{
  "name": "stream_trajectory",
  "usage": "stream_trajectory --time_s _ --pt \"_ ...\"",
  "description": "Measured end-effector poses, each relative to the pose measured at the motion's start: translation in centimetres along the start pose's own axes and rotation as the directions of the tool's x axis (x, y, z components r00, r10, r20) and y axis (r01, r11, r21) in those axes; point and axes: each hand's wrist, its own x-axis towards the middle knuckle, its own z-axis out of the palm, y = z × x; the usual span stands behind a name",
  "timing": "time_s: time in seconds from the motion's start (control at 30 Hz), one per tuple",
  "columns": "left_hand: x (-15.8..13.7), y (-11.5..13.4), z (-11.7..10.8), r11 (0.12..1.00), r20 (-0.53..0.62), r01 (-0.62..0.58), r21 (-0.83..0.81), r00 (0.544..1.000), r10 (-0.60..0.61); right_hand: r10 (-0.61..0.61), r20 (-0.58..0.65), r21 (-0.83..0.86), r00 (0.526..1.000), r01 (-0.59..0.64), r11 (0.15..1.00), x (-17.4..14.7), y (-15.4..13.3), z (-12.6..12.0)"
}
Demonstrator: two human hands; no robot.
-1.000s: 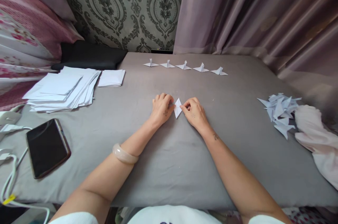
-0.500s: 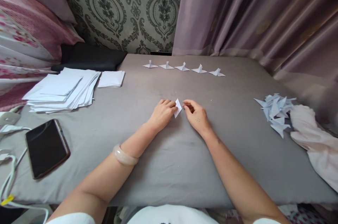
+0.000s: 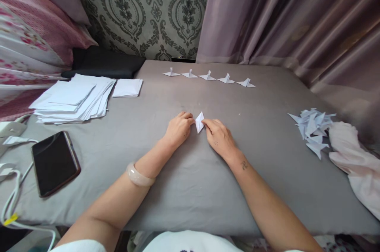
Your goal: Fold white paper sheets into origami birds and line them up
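A small diamond-shaped piece of folded white paper [image 3: 199, 123] stands out against the grey cloth, between my two hands. My left hand [image 3: 179, 128] is closed, its thumb and fingertips at the paper's left corner. From the other side my right hand [image 3: 220, 136] pinches the paper's right edge, thumb and index finger together. A crease line shows down the paper's face; its underside is hidden. Farther back, several folded paper cranes [image 3: 208, 76] sit in a row with wings spread.
On the left lie a large stack of white paper [image 3: 68, 99], a smaller stack [image 3: 127, 88], a black phone [image 3: 55, 163] and white cables [image 3: 13, 192]. A pile of folded paper pieces [image 3: 313, 125] lies at right beside a pale pink cloth [image 3: 347, 141]. A curtain [image 3: 252, 14] hangs behind.
My right hand has closed in on the paper's right edge and now pinches it. My left fingers have drawn back to its left corner, so more of the paper shows.
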Motion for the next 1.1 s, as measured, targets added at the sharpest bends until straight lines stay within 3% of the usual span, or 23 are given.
stream_trajectory --time_s 0.2,0.4,0.6,0.73,0.9,1.1 --pt "0.0 -0.3 0.0 0.986 -0.092 0.109 -0.126 0.988 -0.121 -0.009 0.028 -0.059 1.0 0.01 0.998 0.0 -0.6 -0.4" --pt "0.1 0.2 -0.1 0.998 -0.008 -0.06 -0.005 0.998 0.06 0.007 -0.002 -0.01 1.0 -0.007 1.0 0.0 -0.4 -0.2" --pt "0.3 0.0 -0.2 0.99 0.037 -0.115 0.078 0.993 0.113 0.058 -0.14 0.154 0.988 -0.036 0.987 0.1 0.8 0.8" --pt "0.3 -0.2 0.0 0.988 0.015 -0.13 0.088 0.992 0.129 0.003 -0.12 0.043 0.993 0.002 0.999 -0.1 0.9 1.0" --pt "0.1 0.2 0.0 0.993 0.002 -0.09 0.08 0.996 0.09 -0.065 0.013 -0.222 0.998 0.066 0.973 -0.4 -0.1 0.2" --pt "0.2 1.2 -0.2 0.984 0.028 -0.063 0.168 0.998 0.059 -0.046 0.11 -0.382 0.993 0.085 0.92 -0.4 -1.2 -0.4"
